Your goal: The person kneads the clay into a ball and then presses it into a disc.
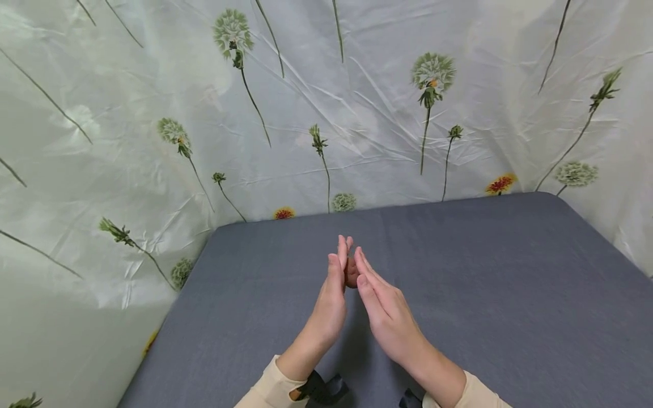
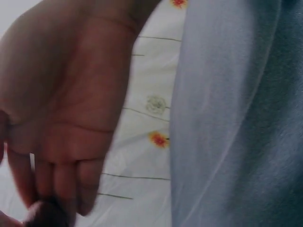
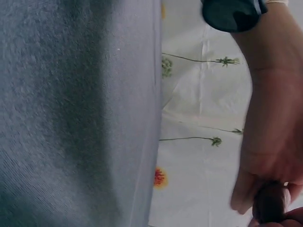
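A small, rounded brown lump sits between my two hands at finger height, above the grey surface. My left hand stands on edge with its straight fingers along the lump's left side. From the right, my right hand leans in, fingers straight, its fingers against the lump's other side. The palms face each other and spread apart toward the wrists. In the left wrist view the lump shows dark by the fingertips. The right wrist view has the lump at the fingers too, partly hidden; its material I cannot tell.
A grey cloth-covered surface spreads under both hands. Behind it and on the left hangs a pale curtain printed with dandelions and red-yellow flowers. A dark strap circles the left wrist beside a cream sleeve.
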`<state>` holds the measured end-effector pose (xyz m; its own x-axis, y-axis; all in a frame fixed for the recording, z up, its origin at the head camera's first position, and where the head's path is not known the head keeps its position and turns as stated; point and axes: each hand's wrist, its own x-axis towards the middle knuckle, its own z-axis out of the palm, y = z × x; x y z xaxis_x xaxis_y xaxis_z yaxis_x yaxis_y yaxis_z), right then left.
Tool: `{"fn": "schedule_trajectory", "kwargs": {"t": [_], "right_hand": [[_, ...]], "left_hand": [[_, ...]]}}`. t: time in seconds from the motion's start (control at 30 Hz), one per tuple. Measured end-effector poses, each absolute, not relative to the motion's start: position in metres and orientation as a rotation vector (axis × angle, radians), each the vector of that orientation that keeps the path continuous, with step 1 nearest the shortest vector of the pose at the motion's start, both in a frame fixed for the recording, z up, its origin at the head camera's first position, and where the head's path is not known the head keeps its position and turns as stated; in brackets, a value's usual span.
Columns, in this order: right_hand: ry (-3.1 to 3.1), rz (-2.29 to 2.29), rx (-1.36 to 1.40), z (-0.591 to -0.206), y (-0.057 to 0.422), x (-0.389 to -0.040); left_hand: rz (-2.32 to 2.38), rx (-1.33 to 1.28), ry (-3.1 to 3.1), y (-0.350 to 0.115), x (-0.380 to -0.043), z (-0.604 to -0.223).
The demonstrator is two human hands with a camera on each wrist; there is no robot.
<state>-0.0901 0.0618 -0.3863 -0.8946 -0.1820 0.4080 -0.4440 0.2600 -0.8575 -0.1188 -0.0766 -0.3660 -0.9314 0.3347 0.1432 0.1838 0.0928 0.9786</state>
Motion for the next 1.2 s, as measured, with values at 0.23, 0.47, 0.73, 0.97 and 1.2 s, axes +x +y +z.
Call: {"fn": "schedule_trajectory", "kwargs": {"t": [0.23, 0.47, 0.73, 0.97, 1.2], "right_hand": [[-2.308, 1.754, 0.668, -0.391, 0.05, -0.079], [-2.235, 1.688, 0.749, -0.387, 0.051, -0.072], [-2.288, 1.726, 0.559, -0.381, 0.07, -0.091], [-2.338, 1.85, 0.63, -0.386, 0.059, -0.087], [-2.251, 1.748, 0.774, -0.385, 0.048, -0.071]], "left_hand": [[2.038, 0.485, 2.321, -0.091, -0.126, -0.353], [2.027, 0.454, 2.289, -0.09, -0.132, -0.36], [1.914, 0.633, 2.244, -0.07, -0.113, -0.367], [1.999, 0.566, 2.326, -0.082, -0.115, -0.352], [2.082, 0.44, 2.22, -0.095, -0.13, -0.354]]}}
